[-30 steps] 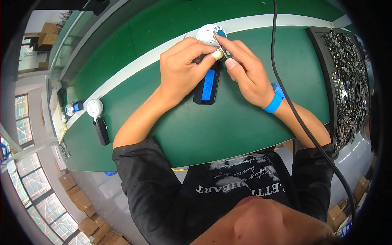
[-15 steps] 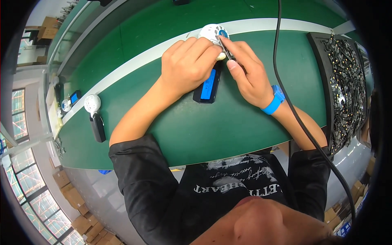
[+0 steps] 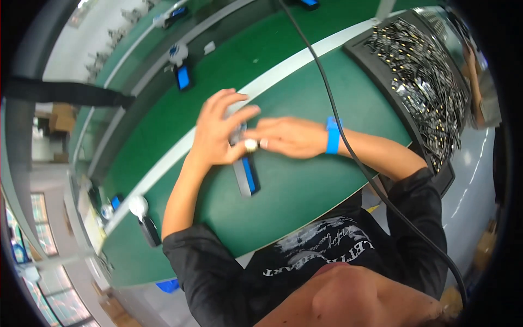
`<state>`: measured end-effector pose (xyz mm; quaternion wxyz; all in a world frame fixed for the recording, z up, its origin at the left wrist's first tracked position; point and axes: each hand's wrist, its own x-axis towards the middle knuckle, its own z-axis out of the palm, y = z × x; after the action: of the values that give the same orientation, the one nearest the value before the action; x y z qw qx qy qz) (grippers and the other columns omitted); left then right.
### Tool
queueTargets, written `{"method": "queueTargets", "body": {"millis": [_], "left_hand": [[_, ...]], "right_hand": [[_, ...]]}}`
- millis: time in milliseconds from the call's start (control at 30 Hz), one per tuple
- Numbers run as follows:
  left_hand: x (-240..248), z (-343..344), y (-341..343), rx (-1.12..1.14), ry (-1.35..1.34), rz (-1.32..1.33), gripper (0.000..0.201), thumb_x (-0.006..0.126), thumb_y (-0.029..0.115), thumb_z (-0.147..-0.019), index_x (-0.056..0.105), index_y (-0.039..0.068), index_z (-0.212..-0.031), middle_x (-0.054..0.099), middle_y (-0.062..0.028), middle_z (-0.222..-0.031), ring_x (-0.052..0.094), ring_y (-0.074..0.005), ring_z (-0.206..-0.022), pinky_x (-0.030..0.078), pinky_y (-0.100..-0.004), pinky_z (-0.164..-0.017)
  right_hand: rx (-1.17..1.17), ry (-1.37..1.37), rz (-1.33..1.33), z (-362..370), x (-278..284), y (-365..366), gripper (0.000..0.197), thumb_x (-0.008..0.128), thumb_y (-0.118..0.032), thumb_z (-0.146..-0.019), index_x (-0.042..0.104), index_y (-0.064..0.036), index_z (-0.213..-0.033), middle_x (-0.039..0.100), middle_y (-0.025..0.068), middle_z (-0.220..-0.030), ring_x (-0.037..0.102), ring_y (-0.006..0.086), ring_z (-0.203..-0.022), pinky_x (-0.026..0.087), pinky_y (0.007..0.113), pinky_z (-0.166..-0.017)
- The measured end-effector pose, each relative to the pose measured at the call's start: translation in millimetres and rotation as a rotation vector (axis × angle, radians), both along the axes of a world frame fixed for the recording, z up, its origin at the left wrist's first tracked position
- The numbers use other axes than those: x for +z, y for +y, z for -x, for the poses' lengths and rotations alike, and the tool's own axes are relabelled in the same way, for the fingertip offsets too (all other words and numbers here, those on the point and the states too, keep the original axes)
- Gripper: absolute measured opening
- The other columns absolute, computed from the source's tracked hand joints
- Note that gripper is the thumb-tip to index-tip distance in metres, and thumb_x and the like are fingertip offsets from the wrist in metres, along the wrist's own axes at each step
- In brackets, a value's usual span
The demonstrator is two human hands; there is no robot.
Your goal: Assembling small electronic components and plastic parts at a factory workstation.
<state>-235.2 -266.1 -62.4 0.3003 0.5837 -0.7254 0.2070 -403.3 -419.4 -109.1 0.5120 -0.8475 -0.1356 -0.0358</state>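
A handheld fan lies on the green bench, its blurred head [image 3: 238, 134] partly hidden by my fingers. Its dark handle [image 3: 242, 180] points toward me, with a blue block [image 3: 249, 173] along it. My left hand [image 3: 213, 131] curls round the fan head from the left, thumb low, other fingers spread and raised. From the right, my right hand [image 3: 291, 136] reaches in flat, its fingers close together. Their tips meet a small cream-coloured piece [image 3: 251, 145] beside the left thumb. Something dark shows at the right fingertips, too blurred to name.
Another white fan with a dark handle [image 3: 145, 220] lies at the left. Beyond the white divider lies a fan with a blue block [image 3: 182, 77]. A black tray [image 3: 414, 87] heaped with small dark parts stands at the right. A black cable [image 3: 348, 144] hangs across the view.
My view has turned. My left fingers have gone from bunched to spread. The slim metal tool in my right hand no longer shows plainly. The fan handle now shows its dark side.
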Motion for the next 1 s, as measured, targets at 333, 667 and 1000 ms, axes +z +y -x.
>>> {"method": "queueTargets", "body": {"millis": [333,667,1000], "left_hand": [[-12.6,-151.2,59.8,0.822,0.725,-0.432,0.042,0.061,0.042,-0.092,0.075,0.003,-0.086,0.069,-0.014,-0.073,0.068,-0.0296,-0.069,0.052,-0.0415,-0.066],[-46.2,-268.1,56.5,0.932,1.016,-0.218,0.045,0.069,0.038,-0.092,0.066,0.005,-0.123,0.071,-0.0095,-0.105,0.067,-0.0231,-0.095,0.054,-0.0395,-0.081],[-55.4,-126.8,8.7,0.645,1.094,-0.092,0.031,0.076,0.013,-0.085,0.071,0.004,-0.114,0.075,-0.0146,-0.104,0.07,-0.019,-0.084,0.055,-0.0337,-0.077]], "right_hand": [[-0.514,-0.101,0.806,61.8,33.0,-192.5,0.064,0.05,0.011,-0.081,0.052,-0.0046,-0.143,0.054,0.0222,-0.139,0.055,0.042,-0.126,0.047,0.044,-0.108],[-0.353,0.02,1.129,100.2,42.6,-328.1,0.067,0.049,0.015,-0.075,0.052,-0.0009,-0.14,0.051,0.0205,-0.143,0.051,0.0412,-0.13,0.043,0.045,-0.111],[-0.496,-0.138,1.075,108.8,74.8,-277.5,0.049,0.065,0.0,-0.084,0.054,0.0003,-0.132,0.058,0.0174,-0.127,0.059,0.038,-0.117,0.052,0.043,-0.095]]}}
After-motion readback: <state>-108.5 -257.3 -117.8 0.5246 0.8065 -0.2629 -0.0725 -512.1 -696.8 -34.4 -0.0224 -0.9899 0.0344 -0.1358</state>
